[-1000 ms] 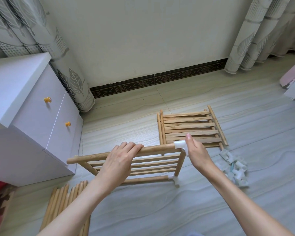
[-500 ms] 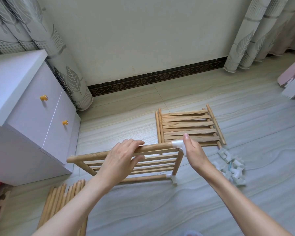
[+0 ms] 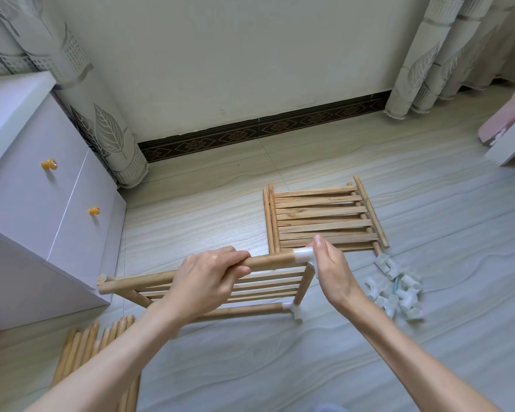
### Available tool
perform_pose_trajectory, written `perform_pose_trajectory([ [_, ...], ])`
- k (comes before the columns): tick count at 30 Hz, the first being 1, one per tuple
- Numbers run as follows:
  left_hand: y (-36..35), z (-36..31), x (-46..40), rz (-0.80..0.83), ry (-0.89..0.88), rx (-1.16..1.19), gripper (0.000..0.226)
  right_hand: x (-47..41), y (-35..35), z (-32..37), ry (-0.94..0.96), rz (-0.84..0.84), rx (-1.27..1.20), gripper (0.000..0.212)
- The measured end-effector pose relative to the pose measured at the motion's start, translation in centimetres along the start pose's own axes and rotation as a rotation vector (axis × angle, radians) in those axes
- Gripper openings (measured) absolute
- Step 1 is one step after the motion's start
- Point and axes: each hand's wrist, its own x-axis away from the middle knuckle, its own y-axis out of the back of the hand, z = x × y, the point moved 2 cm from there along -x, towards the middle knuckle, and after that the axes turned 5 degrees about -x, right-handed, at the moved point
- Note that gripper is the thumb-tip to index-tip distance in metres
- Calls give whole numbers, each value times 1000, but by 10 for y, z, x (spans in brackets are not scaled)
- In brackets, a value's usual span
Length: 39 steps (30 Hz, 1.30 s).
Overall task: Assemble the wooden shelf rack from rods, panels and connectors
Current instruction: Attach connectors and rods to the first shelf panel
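Observation:
A partly built wooden rack (image 3: 268,288) stands on the floor in front of me, with a slatted panel between two long rods. My left hand (image 3: 204,276) grips the upper rod (image 3: 137,281) near its middle. My right hand (image 3: 330,270) holds the white connector (image 3: 302,254) at that rod's right end, thumb up along it. A second white connector (image 3: 295,311) sits at the lower right corner. Slatted wooden panels (image 3: 321,217) lie flat beyond the rack. Several white connectors (image 3: 397,285) are piled to the right. Loose rods (image 3: 87,350) lie at the lower left.
A white cabinet (image 3: 39,203) with two orange knobs stands close on the left, nearly touching the rack's left end. Curtains hang at both back corners by the wall. A pink and white object (image 3: 512,129) sits at the far right.
My left hand has closed its fingers round the upper rod. The right hand stays on the corner connector. The view has shifted slightly.

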Motion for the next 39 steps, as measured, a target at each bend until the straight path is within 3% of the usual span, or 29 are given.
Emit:
perform_pose_trajectory([
  [2, 4, 1, -7, 143, 62, 91, 52, -1, 0, 2, 22, -7, 31, 39],
  [4, 5, 3, -11, 181, 63, 87, 51, -4, 1, 3, 20, -5, 46, 39],
  [9, 5, -2, -8, 8, -131, -147, 35, -8, 6, 11, -7, 38, 22, 41],
  [15, -1, -2, -1, -168, -123, -337, 36, -7, 4, 11, -15, -4, -4, 41],
  [18, -1, 0, -1, -177, -118, -319, 45, -9, 2, 8, 23, 10, 36, 41],
  [23, 3, 2, -5, -110, -118, -239, 36, -13, 4, 8, 19, 70, 46, 44],
  [25, 3, 0, -4, -111, -101, -258, 36, -12, 3, 4, -98, 83, -92, 45],
  [28, 1, -1, -2, -129, -123, -327, 40, -12, 10, -7, -265, 168, -608, 40],
  [30, 0, -1, -1, -150, -170, -349, 38, -14, 25, -30, -328, 67, -860, 36],
  [32, -1, 2, 0, -175, -190, -364, 33, -13, 38, -69, -391, -91, -704, 28],
  [35, -4, 4, 1, -163, -170, -392, 30, -10, 57, -141, -506, -268, -226, 19],
  [39, -4, 2, -6, -105, -107, -457, 32, -8, 86, -204, -524, -348, 400, 34],
])
